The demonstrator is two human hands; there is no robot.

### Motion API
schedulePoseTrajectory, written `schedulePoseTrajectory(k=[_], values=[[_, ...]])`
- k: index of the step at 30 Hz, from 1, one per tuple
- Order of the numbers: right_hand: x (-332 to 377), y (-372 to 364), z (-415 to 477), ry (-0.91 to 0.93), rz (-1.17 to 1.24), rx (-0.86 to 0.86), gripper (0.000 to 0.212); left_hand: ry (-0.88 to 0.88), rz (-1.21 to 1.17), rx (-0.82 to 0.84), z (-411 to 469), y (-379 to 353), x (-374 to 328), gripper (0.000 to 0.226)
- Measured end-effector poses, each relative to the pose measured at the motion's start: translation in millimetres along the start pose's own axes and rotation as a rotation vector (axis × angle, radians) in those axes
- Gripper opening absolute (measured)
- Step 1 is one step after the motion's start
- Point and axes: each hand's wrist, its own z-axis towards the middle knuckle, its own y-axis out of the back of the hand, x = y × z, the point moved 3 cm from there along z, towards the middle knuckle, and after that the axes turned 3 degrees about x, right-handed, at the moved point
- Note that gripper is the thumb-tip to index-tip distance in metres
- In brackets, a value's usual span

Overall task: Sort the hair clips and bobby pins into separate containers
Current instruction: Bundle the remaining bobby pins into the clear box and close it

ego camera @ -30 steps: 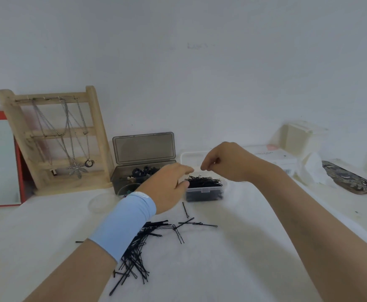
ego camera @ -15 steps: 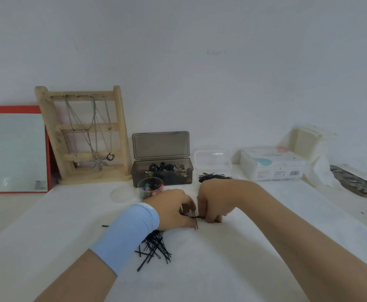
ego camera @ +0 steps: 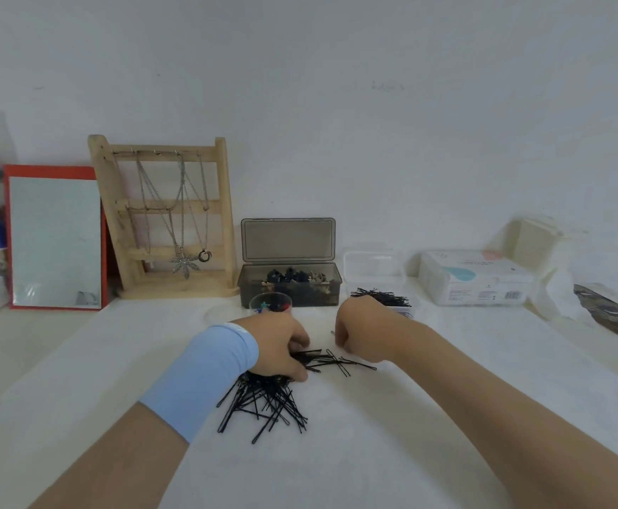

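Note:
A pile of black bobby pins (ego camera: 263,402) lies on the white table, with a few loose pins (ego camera: 340,361) spread to its right. My left hand (ego camera: 282,347), with a light blue wristband, rests on the pile's far end, its fingers curled around some pins. My right hand (ego camera: 362,332) is just right of it, fingers closed, and a thin pin end shows at its fingertips. Behind the hands stand an open dark grey box (ego camera: 289,288) of hair clips and an open clear box (ego camera: 384,299) of bobby pins.
A small clear cup (ego camera: 270,303) with coloured items stands just behind my left hand. At the back are a wooden jewellery stand (ego camera: 168,214), a red-framed mirror (ego camera: 54,240), a white packet (ego camera: 476,277) and a patterned flat object (ego camera: 612,314) at far right.
Both hands came down from over the clear box to the pins on the table. They then parted slightly, the left settling on the pile.

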Motion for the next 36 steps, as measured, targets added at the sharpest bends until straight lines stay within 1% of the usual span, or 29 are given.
schedulePoseTrajectory(k=[2, 4, 5, 6, 8, 10, 12, 13, 15, 16, 18, 19, 20, 21, 22, 23, 24, 26, 28, 30, 32, 34, 35, 36], values=[[1, 0, -1, 0.004, -0.037, 0.008, 0.026, -0.060, -0.053, -0.026, 2, -2, -5, 0.050], [-1, 0, -2, -0.005, -0.015, -0.017, 0.029, -0.088, -0.096, -0.038, 3, -2, -7, 0.046], [-2, 0, -2, -0.006, 0.021, -0.024, 0.031, -0.085, -0.124, -0.030, 1, 2, -6, 0.049], [-3, 0, -3, 0.001, 0.060, -0.014, 0.033, -0.069, -0.152, -0.004, -1, 6, -2, 0.057], [-5, 0, -5, 0.036, 0.143, 0.020, 0.039, -0.031, -0.160, 0.085, -8, 16, 10, 0.083], [-5, 2, -8, 0.096, 0.181, 0.044, 0.040, 0.015, -0.083, 0.173, -13, 19, 21, 0.106], [-6, 7, -11, 0.147, 0.216, 0.080, 0.041, 0.045, 0.052, 0.220, -15, 14, 20, 0.111], [-7, 10, -13, 0.161, 0.236, 0.109, 0.039, 0.049, 0.101, 0.215, -12, 9, 17, 0.109], [-7, 14, -17, 0.150, 0.251, 0.164, 0.028, 0.032, 0.080, 0.145, -5, 2, 9, 0.093], [-7, 14, -19, 0.125, 0.232, 0.196, 0.031, 0.007, 0.038, 0.104, -1, 1, 7, 0.082], [-8, 10, -20, 0.078, 0.140, 0.253, 0.055, -0.036, -0.025, 0.048, 4, 0, 4, 0.064], [-7, 9, -19, 0.084, 0.111, 0.262, 0.059, -0.048, -0.044, 0.031, 5, -1, 2, 0.058], [-5, 8, -19, 0.110, 0.115, 0.253, 0.055, -0.054, -0.059, 0.016, 5, -1, 1, 0.054], [-4, 7, -18, 0.141, 0.132, 0.238, 0.046, -0.058, -0.070, 0.003, 5, -1, 0, 0.053], [-2, 8, -18, 0.172, 0.157, 0.219, 0.039, -0.057, -0.081, 0.002, 4, 2, 0, 0.055], [-1, 9, -17, 0.199, 0.179, 0.207, 0.036, -0.048, -0.094, 0.027, 1, 5, 1, 0.061], [0, 9, -17, 0.221, 0.206, 0.195, 0.034, -0.032, -0.102, 0.075, -3, 9, 4, 0.073], [2, 9, -18, 0.254, 0.253, 0.160, 0.030, 0.026, -0.061, 0.185, -12, 16, 11, 0.104], [4, 11, -17, 0.257, 0.248, 0.105, 0.029, 0.098, 0.083, 0.252, -19, 16, 12, 0.124], [6, 15, -19, 0.267, 0.201, 0.065, 0.036, 0.135, 0.259, 0.293, -20, 8, 5, 0.130], [11, 16, -24, 0.301, 0.195, 0.088, 0.050, 0.136, 0.290, 0.272, -15, 2, -1, 0.126], [19, 15, -31, 0.319, 0.220, 0.137, 0.066, 0.116, 0.198, 0.191, -10, 3, 1, 0.111], [24, 14, -33, 0.331, 0.223, 0.149, 0.069, 0.098, 0.140, 0.150, -10, 4, 3, 0.102], [29, 13, -35, 0.349, 0.224, 0.143, 0.067, 0.080, 0.077, 0.117, -10, 4, 6, 0.096]])
